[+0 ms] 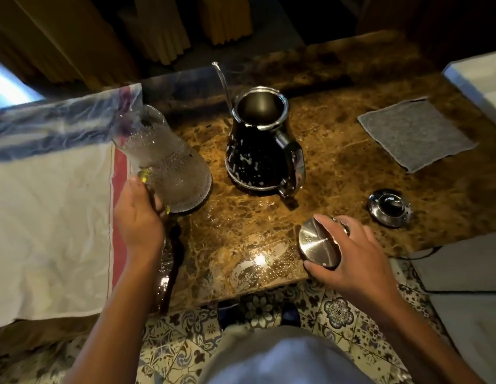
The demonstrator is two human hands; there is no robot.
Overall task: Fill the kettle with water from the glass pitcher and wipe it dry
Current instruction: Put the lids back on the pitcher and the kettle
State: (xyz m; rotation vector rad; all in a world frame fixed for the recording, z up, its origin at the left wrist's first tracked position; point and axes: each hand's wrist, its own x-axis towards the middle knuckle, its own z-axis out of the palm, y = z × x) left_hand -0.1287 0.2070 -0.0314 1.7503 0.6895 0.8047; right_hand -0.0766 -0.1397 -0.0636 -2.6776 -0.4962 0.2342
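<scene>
A: Right, the kettle [262, 142] stands open-mouthed in the middle of the marble table [338, 167], upright, thin spout to the far left, handle toward the near right. It sits between the two hands and a little beyond them both, touched by neither.

B: And the pitcher [163, 159]?

A: Just left of the kettle, near but apart from it. It tilts, its mouth leaning away to the far left over the cloth [47, 217], its wide base low at the table. The left hand [137, 220] is wrapped round its handle at the near side, fingers curled shut on it, back of the hand up, forearm running straight in from the near edge.

B: The right hand [349, 253], what has it got?

A: A round steel lid [319, 248], near the front edge of the table, well this side of the kettle. Thumb under the near rim, fingers spread over the far rim, clamped on it. The wrist bends inward, forearm coming in from the lower right.

B: Whether the lid rests on the table?

A: Can't tell from here.

B: Anything else on the table?

A: A grey towel [416, 134] lies flat at the far right, well apart from the kettle. A shiny round base [389, 207] sits just beyond the right hand. Droplets speckle the kettle's dark side.
</scene>
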